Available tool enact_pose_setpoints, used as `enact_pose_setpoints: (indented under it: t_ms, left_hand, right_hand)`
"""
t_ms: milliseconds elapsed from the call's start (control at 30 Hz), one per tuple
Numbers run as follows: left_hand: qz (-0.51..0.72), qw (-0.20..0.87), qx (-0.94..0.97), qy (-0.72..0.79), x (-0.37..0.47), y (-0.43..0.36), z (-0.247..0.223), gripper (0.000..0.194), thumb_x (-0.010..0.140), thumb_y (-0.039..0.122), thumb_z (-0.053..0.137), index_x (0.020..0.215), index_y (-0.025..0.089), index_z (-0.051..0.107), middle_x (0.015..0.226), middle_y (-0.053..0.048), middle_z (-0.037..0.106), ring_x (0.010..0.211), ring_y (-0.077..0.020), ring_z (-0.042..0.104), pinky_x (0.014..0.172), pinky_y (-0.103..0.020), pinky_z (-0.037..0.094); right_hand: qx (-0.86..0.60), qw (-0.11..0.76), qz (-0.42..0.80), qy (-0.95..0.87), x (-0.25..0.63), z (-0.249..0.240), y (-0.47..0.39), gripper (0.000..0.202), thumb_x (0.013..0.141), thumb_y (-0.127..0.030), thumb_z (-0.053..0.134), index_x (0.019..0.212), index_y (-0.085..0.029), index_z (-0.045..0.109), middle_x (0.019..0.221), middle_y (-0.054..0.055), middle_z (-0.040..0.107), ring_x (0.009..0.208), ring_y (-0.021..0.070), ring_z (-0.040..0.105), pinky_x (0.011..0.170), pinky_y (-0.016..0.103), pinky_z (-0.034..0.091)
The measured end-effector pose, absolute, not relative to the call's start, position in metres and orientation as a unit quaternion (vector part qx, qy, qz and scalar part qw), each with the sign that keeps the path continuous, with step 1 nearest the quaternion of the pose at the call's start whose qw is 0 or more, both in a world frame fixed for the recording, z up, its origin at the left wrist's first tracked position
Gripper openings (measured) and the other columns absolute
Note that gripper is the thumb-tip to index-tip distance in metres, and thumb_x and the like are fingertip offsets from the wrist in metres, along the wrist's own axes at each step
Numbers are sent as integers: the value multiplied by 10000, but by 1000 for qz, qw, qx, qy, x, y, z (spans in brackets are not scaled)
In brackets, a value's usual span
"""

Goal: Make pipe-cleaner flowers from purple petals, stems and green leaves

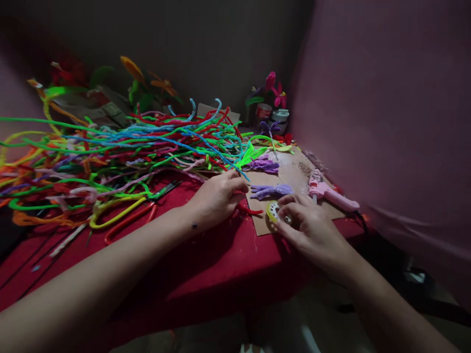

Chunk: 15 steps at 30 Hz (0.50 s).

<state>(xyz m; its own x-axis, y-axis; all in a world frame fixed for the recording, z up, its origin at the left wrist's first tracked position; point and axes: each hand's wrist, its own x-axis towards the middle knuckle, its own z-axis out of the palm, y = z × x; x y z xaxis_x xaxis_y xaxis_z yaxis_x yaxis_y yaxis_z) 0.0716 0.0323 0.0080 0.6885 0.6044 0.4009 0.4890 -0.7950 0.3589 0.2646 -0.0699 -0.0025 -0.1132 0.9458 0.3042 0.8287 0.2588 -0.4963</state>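
Observation:
My left hand is closed, its fingertips pinching a short red pipe cleaner that sticks out toward the right. In my right hand is a small round spool, yellow at the rim with a white, hole-dotted face, gripped between thumb and fingers. The spool is over the near edge of a cardboard sheet. Just beyond it on the cardboard lies a purple pipe-cleaner bundle. Another purple bundle and a bright green bundle are farther back.
A large heap of coloured pipe cleaners covers the table's left side. Scissors with yellow and red handles lie before it on the red cloth. A pink glue gun rests at right. Jars and pipe-cleaner flowers stand behind.

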Motion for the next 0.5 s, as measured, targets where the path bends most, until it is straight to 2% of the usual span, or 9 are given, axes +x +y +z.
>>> enact_pose_setpoints:
  t_ms: [167, 233, 400, 500]
  left_hand:
    - [229, 57, 924, 301, 68, 38, -4, 178, 822, 158, 460, 849, 189, 633, 927, -53, 581, 757, -130, 591, 673, -240, 469]
    - [230, 48, 924, 303, 62, 39, -7, 186, 834, 160, 441, 862, 191, 622, 936, -53, 581, 752, -126, 591, 665, -237, 471]
    - [315, 38, 902, 293, 51, 40, -8, 189, 856, 153, 411, 912, 175, 590, 948, -63, 583, 814, -124, 578, 711, -223, 467]
    - [334, 24, 897, 289, 48, 39, -10, 185, 858, 145, 408, 919, 165, 581, 922, -71, 581, 810, -125, 572, 689, -212, 465]
  right_hand:
    - [-610, 216, 31, -762, 262, -9, -59, 75, 791, -215, 546, 793, -156, 593, 983, 117, 543, 947, 253, 509, 831, 419, 419]
    - [-604, 217, 24, -767, 262, -2, -61, 101, 804, -227, 537, 832, -155, 601, 987, 125, 550, 947, 260, 509, 822, 429, 422]
    - [-539, 316, 45, -779, 244, 28, -81, 141, 838, -178, 471, 866, -202, 606, 925, 98, 596, 876, 219, 565, 761, 374, 464]
    - [-396, 363, 115, -836, 224, 12, -90, 215, 835, -233, 480, 989, -308, 609, 932, 55, 624, 865, 203, 600, 692, 316, 508]
